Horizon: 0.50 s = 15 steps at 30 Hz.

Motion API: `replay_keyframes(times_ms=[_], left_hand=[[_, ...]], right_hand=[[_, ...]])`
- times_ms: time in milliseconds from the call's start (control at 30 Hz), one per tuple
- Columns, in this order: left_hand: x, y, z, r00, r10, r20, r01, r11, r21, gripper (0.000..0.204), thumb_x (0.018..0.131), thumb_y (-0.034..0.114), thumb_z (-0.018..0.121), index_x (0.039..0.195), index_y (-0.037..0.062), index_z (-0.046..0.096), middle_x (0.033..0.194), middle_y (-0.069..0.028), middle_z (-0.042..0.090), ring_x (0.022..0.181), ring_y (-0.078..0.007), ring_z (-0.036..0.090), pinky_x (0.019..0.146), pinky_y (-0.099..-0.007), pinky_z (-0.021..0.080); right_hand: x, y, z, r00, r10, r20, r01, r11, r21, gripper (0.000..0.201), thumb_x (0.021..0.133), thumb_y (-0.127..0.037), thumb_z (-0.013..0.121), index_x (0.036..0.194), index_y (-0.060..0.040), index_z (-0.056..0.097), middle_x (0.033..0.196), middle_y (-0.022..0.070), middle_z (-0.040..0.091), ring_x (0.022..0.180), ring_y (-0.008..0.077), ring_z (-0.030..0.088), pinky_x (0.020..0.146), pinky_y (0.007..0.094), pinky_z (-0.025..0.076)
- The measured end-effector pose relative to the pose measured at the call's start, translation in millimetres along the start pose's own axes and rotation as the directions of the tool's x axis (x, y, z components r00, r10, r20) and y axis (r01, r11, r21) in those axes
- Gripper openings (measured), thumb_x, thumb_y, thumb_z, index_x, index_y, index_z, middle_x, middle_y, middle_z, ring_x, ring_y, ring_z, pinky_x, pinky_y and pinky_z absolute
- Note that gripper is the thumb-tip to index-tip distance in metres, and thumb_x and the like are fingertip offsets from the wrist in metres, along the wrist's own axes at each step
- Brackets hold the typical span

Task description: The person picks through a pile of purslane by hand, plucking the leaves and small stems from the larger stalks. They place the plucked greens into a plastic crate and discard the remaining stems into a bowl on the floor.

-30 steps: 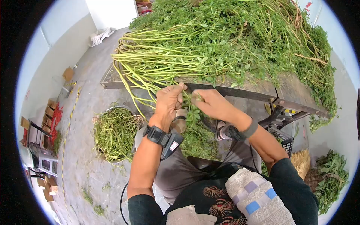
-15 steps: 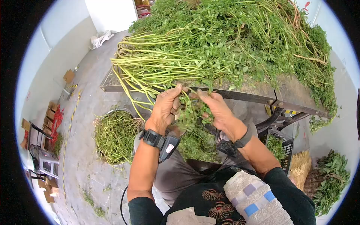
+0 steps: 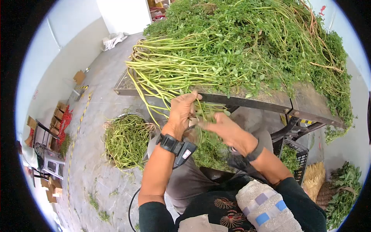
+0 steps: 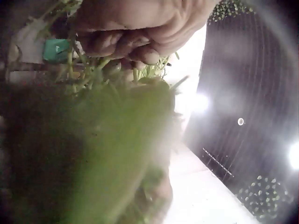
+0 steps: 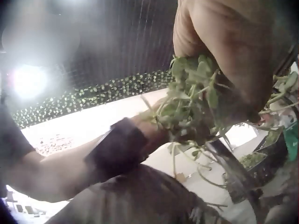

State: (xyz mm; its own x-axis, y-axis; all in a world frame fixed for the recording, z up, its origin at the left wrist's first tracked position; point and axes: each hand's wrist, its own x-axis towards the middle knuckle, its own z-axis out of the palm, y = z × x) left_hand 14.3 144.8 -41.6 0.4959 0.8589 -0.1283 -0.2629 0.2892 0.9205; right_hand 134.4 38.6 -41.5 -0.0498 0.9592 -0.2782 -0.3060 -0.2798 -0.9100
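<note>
In the head view my left hand [image 3: 182, 110] is raised just off the table's front edge, gripping thin green stems. Its curled fingers [image 4: 147, 55] show around those stems in the left wrist view, where a blurred green mass covers the lower part. To its right, my right hand [image 3: 228, 131] is blurred, its thumb pointing toward the left hand. Under that palm, the right wrist view shows a leafy sprig [image 5: 191, 93] with small oval leaves. A large heap of long-stemmed greens [image 3: 232, 50] lies on the table, stems hanging over its front edge beside my left hand.
A round basin of stems [image 3: 127, 141] stands on the floor at left. Between the legs lies a pile of leafy greens [image 3: 210, 156]. At right are a black crate [image 3: 301, 156], a straw broom [image 3: 315, 176] and a basket of leaves [image 3: 344, 189]. Boxes [image 3: 58, 114] line the left wall.
My right hand turned palm-up-like at half a second ago, then swung lower and slightly away from the left. The left hand keeps gripping stems. The head view has shifted a little.
</note>
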Motion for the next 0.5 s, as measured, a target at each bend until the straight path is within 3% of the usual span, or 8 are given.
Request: replay_keyframes(times_ms=[67,133,200,233,267,400,467,500], left_hand=[[-2.7,-3.3,2.4,1.000,0.020,0.009,-0.021,0.999,0.035,0.026,0.086,0.026,0.063,0.082,0.0003,0.065,0.041,0.0048,0.038,0.035,-0.0060,0.029,0.035,-0.0221,0.019],[-5.1,-2.9,2.0,0.997,0.051,0.061,-0.058,0.991,0.119,0.027,0.086,0.026,0.063,0.080,-0.0003,0.065,0.042,0.0042,0.037,0.035,-0.0062,0.027,0.036,-0.0231,0.018],[-3.7,-5.4,1.5,0.999,0.047,0.006,-0.047,0.986,0.159,0.027,0.087,0.026,0.063,0.078,-0.0005,0.064,0.042,0.0034,0.037,0.036,-0.0067,0.027,0.036,-0.0235,0.019],[0.0,-2.5,0.3,0.997,0.059,-0.040,-0.054,0.990,0.130,0.028,0.087,0.026,0.063,0.077,-0.0003,0.064,0.042,0.0031,0.037,0.036,-0.0069,0.026,0.036,-0.0236,0.019],[3.4,0.0,-0.4,0.994,0.069,-0.082,-0.061,0.993,0.103,0.028,0.087,0.026,0.063,0.076,-0.0002,0.064,0.041,0.0028,0.037,0.036,-0.0072,0.026,0.036,-0.0237,0.018],[-11.7,7.9,8.6,0.994,-0.044,0.101,0.016,0.965,0.261,0.040,0.090,0.036,0.056,0.076,-0.0005,0.065,0.045,0.0000,0.049,0.034,-0.0061,0.034,0.034,-0.0208,0.022],[-21.5,13.5,14.9,0.977,-0.111,0.185,0.038,0.932,0.360,0.043,0.091,0.039,0.054,0.077,-0.0008,0.065,0.048,-0.0008,0.053,0.036,-0.0055,0.039,0.035,-0.0192,0.027],[-25.1,11.8,17.9,0.976,-0.048,0.212,-0.035,0.929,0.369,0.042,0.091,0.038,0.055,0.078,-0.0004,0.065,0.049,-0.0007,0.053,0.037,-0.0056,0.040,0.036,-0.0190,0.029]], right_hand=[[-11.3,9.7,-2.6,0.959,-0.280,0.049,0.284,0.948,-0.142,0.018,0.085,-0.014,0.063,0.096,-0.0001,0.062,0.091,0.0036,0.064,0.081,0.0114,0.059,0.072,0.0251,0.047],[-39.4,-16.3,-2.1,0.973,-0.223,0.060,0.231,0.942,-0.243,0.016,0.085,-0.014,0.063,0.095,-0.0015,0.062,0.089,0.0015,0.064,0.081,0.0110,0.057,0.074,0.0264,0.045],[-59.9,-16.8,-1.3,0.898,-0.279,0.341,0.430,0.722,-0.542,0.012,0.084,-0.011,0.063,0.093,-0.0034,0.062,0.084,0.0026,0.063,0.079,0.0127,0.056,0.073,0.0291,0.045],[-72.5,-15.2,1.8,0.804,-0.270,0.530,0.568,0.611,-0.552,0.010,0.082,-0.009,0.063,0.091,-0.0045,0.061,0.084,0.0057,0.061,0.081,0.0147,0.057,0.076,0.0299,0.045],[-79.2,-12.7,3.9,0.764,-0.206,0.612,0.556,0.691,-0.461,0.011,0.080,-0.006,0.065,0.091,-0.0044,0.060,0.086,0.0077,0.060,0.084,0.0148,0.057,0.077,0.0293,0.045],[-58.3,-11.2,-18.7,0.916,-0.287,0.280,0.380,0.845,-0.376,0.014,0.085,-0.015,0.062,0.094,-0.0044,0.059,0.091,0.0018,0.062,0.082,0.0138,0.056,0.075,0.0287,0.044],[-52.3,-17.3,-28.9,0.936,-0.302,0.182,0.351,0.832,-0.430,0.020,0.087,-0.022,0.062,0.097,-0.0058,0.061,0.090,-0.0011,0.063,0.078,0.0098,0.056,0.068,0.0244,0.045],[-53.8,-23.7,-26.7,0.965,-0.231,0.124,0.260,0.912,-0.317,0.018,0.086,-0.020,0.061,0.095,-0.0051,0.060,0.090,0.0004,0.064,0.076,0.0082,0.055,0.063,0.0230,0.044]])
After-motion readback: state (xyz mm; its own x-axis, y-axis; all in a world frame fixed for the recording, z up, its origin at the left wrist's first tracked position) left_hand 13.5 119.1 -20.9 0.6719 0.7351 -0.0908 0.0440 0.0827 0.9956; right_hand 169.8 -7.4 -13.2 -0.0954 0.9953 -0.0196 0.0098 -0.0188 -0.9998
